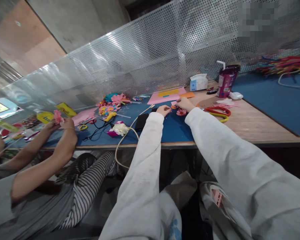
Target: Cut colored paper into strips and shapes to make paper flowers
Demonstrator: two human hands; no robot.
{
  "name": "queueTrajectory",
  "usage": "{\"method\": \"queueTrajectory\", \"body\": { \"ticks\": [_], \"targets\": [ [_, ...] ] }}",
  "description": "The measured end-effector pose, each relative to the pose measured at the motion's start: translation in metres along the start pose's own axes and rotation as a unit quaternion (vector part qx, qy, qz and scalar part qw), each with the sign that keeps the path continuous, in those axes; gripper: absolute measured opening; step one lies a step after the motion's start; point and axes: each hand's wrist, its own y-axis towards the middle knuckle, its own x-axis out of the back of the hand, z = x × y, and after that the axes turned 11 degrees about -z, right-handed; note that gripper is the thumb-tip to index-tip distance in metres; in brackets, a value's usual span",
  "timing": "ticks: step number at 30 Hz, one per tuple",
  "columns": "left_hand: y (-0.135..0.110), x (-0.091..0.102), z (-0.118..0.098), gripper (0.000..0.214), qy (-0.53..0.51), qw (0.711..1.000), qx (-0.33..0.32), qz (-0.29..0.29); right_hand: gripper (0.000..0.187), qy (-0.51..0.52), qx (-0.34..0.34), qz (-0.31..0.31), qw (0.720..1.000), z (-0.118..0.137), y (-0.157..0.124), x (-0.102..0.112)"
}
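Observation:
My left hand (164,110) is over the blue mat with its fingertips pinched together; anything between them is too small to make out. Just to its right, my right hand (186,104) has its fingers closed by a small orange and pink paper piece (173,107), which it appears to grip. Below those fingers a pink paper flower (181,112) lies on the mat. A black phone-like slab (141,122) rests left of my left hand. Beside my right sleeve are scissors with red handles (221,109) and another pair with yellow handles (220,117).
A purple cup (228,81) with a straw, a tissue pack (199,82) and a white earphone case (236,96) stand behind at right. Pink paper sheets (166,95) lie under the mesh screen. A cable (121,140) hangs over the edge. At left, a co-worker's hands (68,124) hold a pink flower.

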Motion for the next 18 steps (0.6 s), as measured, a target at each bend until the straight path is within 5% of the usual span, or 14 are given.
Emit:
{"method": "queueTrajectory", "body": {
  "ticks": [8,14,18],
  "targets": [
    [-0.011,-0.007,-0.006,0.019,0.13,0.978,-0.164,0.019,0.02,-0.137,0.129,0.0,0.982,0.003,-0.009,0.019],
    [-0.012,-0.017,-0.008,0.01,0.152,0.97,-0.187,0.013,0.012,-0.2,0.246,0.082,0.945,0.0,-0.021,0.036],
    [-0.009,-0.019,-0.006,0.006,0.137,0.977,-0.166,0.001,0.013,-0.229,0.263,0.114,0.93,-0.003,-0.024,0.045]
  ]
}}
